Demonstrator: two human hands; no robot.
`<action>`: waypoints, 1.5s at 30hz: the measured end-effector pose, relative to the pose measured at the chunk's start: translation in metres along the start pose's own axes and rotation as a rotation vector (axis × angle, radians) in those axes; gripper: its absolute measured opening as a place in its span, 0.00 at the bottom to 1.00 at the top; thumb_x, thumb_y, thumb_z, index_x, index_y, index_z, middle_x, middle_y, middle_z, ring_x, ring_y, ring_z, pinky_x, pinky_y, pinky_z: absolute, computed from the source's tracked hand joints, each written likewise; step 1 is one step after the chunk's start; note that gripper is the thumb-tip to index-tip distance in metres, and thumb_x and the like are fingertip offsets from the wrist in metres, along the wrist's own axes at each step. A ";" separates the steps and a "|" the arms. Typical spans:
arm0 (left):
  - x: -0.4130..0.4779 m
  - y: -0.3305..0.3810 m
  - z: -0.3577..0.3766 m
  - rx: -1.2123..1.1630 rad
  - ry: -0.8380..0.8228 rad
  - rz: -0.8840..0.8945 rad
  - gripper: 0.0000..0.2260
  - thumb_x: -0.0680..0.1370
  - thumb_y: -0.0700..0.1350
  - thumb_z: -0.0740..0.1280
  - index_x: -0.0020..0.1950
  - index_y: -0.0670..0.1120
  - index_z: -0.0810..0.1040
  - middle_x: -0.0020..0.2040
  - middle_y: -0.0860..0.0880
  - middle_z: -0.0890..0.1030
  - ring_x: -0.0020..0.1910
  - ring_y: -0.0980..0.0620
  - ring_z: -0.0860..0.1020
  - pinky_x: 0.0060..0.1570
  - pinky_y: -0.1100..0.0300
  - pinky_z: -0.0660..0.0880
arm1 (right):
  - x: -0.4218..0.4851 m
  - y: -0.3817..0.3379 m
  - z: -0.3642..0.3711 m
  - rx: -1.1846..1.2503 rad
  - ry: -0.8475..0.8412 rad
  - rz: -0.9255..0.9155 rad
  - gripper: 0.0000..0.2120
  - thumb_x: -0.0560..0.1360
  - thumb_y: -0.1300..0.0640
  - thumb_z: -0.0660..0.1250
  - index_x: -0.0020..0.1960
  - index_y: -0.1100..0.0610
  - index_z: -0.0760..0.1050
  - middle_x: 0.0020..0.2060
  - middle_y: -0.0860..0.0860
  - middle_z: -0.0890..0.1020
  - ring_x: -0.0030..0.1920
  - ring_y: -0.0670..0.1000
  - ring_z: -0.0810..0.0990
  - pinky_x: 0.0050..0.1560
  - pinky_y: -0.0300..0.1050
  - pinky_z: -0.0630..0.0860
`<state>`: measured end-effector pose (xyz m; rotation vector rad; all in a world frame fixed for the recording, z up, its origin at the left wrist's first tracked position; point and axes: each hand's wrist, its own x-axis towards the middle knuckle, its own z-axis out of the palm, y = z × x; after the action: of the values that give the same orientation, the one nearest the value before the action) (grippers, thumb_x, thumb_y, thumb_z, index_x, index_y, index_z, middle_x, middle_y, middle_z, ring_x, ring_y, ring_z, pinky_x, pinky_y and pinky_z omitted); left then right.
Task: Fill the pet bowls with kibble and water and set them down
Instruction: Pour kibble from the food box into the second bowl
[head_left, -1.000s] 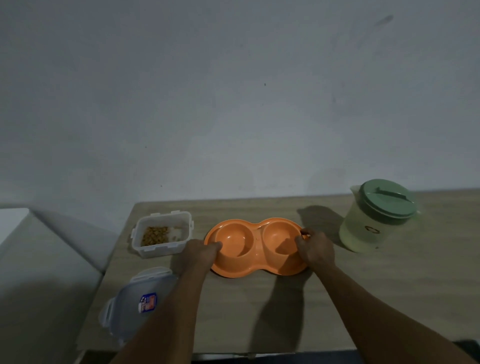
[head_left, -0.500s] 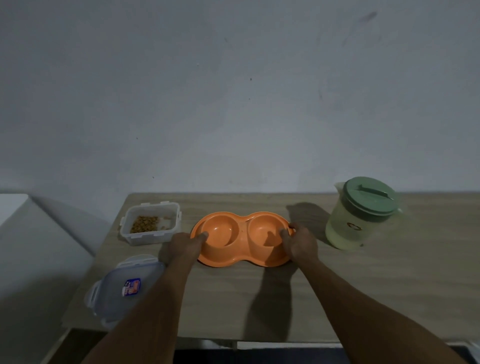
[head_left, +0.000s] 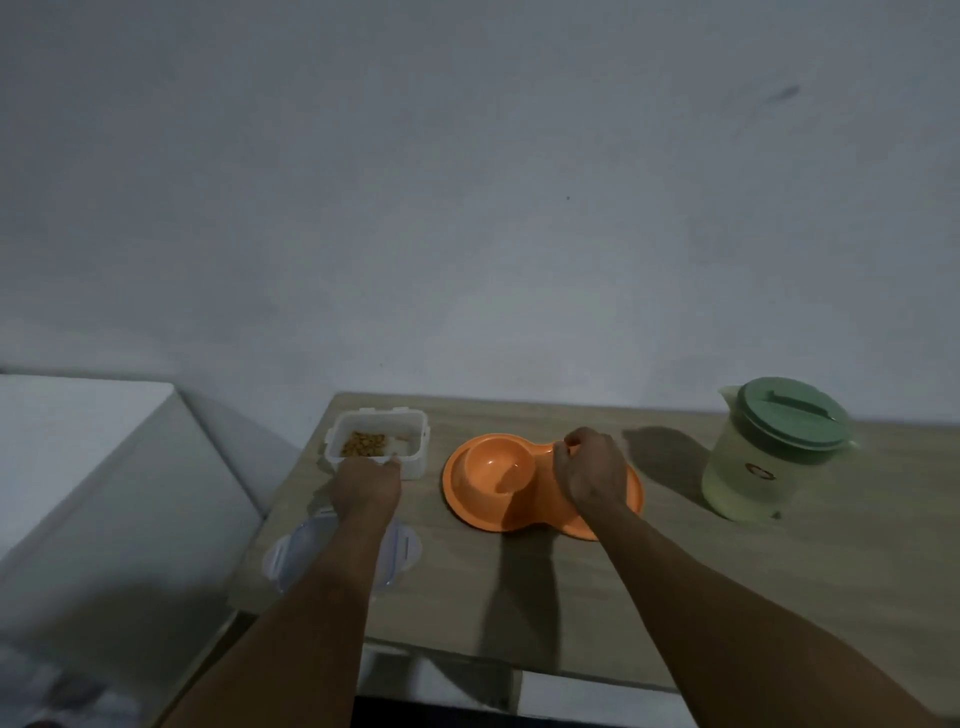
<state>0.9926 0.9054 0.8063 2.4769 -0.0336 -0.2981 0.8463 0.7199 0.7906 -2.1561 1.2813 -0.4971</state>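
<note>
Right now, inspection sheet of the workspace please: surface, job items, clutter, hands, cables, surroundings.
Surface: wooden table, dim light, hard shadows.
Job's things: orange double bowl flat on the table, left well empty, right well hidden by the hand; tub open, partly filled with kibble; jug upright, lidded, pale liquid inside.
Clutter: lid of the tub lying near the front edge, under the left forearm.
Hands: left hand touches the tub's near wall, grip unclear; right hand over the right well, fingers curled on the bowl's far rim.
Cables: nothing seen.
Surroundings: grey wall; white surface left of the table.
</note>
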 end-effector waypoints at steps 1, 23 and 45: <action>0.006 -0.003 -0.007 0.014 0.008 0.003 0.21 0.80 0.51 0.63 0.64 0.36 0.77 0.62 0.38 0.79 0.62 0.39 0.77 0.58 0.52 0.73 | -0.002 -0.011 0.006 0.011 -0.015 -0.012 0.13 0.77 0.52 0.64 0.56 0.57 0.80 0.54 0.57 0.82 0.54 0.57 0.80 0.56 0.52 0.77; 0.120 -0.058 -0.032 -0.164 -0.163 0.134 0.12 0.76 0.44 0.67 0.52 0.36 0.84 0.49 0.38 0.84 0.50 0.41 0.82 0.45 0.54 0.78 | -0.028 -0.131 0.147 0.064 -0.172 0.116 0.14 0.80 0.55 0.60 0.54 0.63 0.79 0.50 0.62 0.83 0.53 0.62 0.81 0.55 0.55 0.78; -0.014 0.050 0.008 -0.493 -0.314 0.103 0.05 0.70 0.37 0.68 0.35 0.38 0.81 0.30 0.43 0.81 0.30 0.47 0.80 0.35 0.56 0.79 | 0.000 -0.044 -0.022 0.829 -0.370 0.416 0.23 0.73 0.47 0.71 0.62 0.57 0.72 0.51 0.61 0.79 0.47 0.60 0.81 0.51 0.61 0.81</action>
<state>0.9801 0.8623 0.8333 1.9162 -0.1938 -0.5737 0.8630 0.7300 0.8364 -1.1860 1.0195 -0.3420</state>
